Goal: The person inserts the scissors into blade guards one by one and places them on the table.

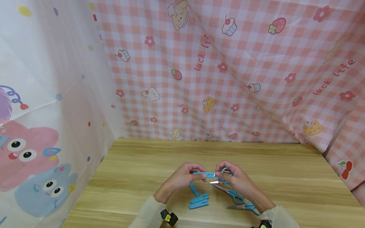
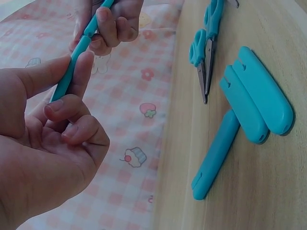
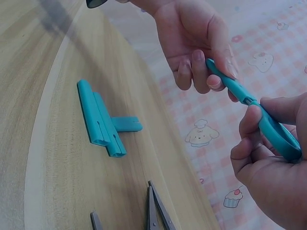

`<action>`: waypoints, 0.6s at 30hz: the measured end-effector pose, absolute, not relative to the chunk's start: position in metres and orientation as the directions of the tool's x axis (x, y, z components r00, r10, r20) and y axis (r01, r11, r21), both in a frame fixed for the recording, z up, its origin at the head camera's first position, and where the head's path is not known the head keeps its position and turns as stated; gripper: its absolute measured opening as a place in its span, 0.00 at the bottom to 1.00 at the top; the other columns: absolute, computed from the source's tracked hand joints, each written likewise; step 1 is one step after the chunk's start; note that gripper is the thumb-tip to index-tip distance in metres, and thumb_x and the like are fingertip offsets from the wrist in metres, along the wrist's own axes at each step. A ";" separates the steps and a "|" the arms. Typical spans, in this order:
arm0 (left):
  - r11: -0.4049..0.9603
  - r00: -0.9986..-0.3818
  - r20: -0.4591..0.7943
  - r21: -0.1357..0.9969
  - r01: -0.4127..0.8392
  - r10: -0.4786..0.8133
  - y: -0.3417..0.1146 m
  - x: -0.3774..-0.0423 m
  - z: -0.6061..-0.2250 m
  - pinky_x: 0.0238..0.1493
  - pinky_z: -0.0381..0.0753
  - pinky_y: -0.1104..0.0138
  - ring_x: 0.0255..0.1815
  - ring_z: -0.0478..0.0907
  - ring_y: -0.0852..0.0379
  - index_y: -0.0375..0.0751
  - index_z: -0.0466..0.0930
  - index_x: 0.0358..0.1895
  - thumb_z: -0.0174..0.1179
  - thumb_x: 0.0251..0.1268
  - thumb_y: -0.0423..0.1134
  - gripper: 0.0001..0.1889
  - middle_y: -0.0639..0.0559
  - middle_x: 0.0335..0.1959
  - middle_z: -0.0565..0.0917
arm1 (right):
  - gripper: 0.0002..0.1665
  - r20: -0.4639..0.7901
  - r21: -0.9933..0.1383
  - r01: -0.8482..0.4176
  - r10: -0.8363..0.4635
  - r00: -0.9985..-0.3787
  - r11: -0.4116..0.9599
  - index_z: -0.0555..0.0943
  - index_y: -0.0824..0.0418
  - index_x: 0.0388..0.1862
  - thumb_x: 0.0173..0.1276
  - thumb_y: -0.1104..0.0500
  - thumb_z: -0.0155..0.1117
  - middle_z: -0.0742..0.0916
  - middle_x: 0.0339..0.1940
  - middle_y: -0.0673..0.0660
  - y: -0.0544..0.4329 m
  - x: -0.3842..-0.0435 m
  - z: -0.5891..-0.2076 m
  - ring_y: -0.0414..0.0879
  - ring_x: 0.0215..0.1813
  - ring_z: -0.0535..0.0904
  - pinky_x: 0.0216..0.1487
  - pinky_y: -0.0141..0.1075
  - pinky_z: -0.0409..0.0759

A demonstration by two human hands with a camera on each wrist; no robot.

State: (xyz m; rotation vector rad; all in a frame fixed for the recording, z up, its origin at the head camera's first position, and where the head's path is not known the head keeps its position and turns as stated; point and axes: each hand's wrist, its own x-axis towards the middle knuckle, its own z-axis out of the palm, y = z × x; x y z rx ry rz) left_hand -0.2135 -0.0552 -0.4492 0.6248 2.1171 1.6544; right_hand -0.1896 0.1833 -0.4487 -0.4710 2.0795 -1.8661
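My left hand [image 1: 185, 174] pinches a blue blade cover [image 1: 207, 175] between thumb and fingers, above the table. My right hand [image 1: 236, 177] grips blue-handled scissors [image 3: 278, 134] by the handle loops, the blade end meeting the cover's mouth. In the right wrist view a little metal shows at that joint; the rest of the blades is hidden inside the cover. Below the hands lie three more blue covers, two side by side [image 2: 264, 91] and one apart [image 2: 216, 155]. Near the right hand are more scissors [image 1: 236, 196], tips pointing left, one pair partly hidden behind that hand.
The wooden table [image 1: 137, 158] carries everything. Another pair of scissors [image 1: 251, 207] lies by the right wrist, close to the sleeve. A pink checked cloth [image 1: 199, 104] hangs along the far edge, and a white patterned curtain [image 1: 77, 110] hangs at the left.
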 end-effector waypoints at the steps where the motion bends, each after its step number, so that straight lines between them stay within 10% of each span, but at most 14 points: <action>1: 0.207 -0.829 -0.025 0.972 0.110 0.558 -0.055 -0.213 -0.449 0.20 0.59 0.73 0.23 0.67 0.61 0.41 0.86 0.42 0.60 0.69 0.34 0.05 0.49 0.32 0.88 | 0.15 -0.008 -0.994 -0.039 -0.439 -0.898 0.098 0.73 0.68 0.47 0.74 0.56 0.61 0.77 0.37 0.57 0.183 -0.190 -0.449 0.45 0.34 0.76 0.38 0.33 0.77; 11: 0.206 -0.827 -0.023 0.972 0.113 0.562 -0.054 -0.213 -0.450 0.21 0.60 0.73 0.23 0.68 0.61 0.41 0.86 0.42 0.61 0.69 0.35 0.05 0.49 0.32 0.88 | 0.14 -0.011 -0.994 -0.037 -0.432 -0.902 0.103 0.73 0.68 0.47 0.74 0.57 0.61 0.76 0.40 0.58 0.182 -0.189 -0.450 0.48 0.35 0.76 0.37 0.33 0.77; 18: 0.165 -0.815 -0.005 0.980 0.112 0.580 -0.050 -0.213 -0.452 0.46 0.77 0.70 0.37 0.84 0.59 0.37 0.85 0.42 0.62 0.68 0.32 0.05 0.46 0.32 0.88 | 0.13 -0.024 -0.992 -0.031 -0.418 -0.908 0.126 0.73 0.69 0.48 0.75 0.59 0.59 0.78 0.41 0.56 0.179 -0.188 -0.449 0.50 0.36 0.78 0.39 0.36 0.78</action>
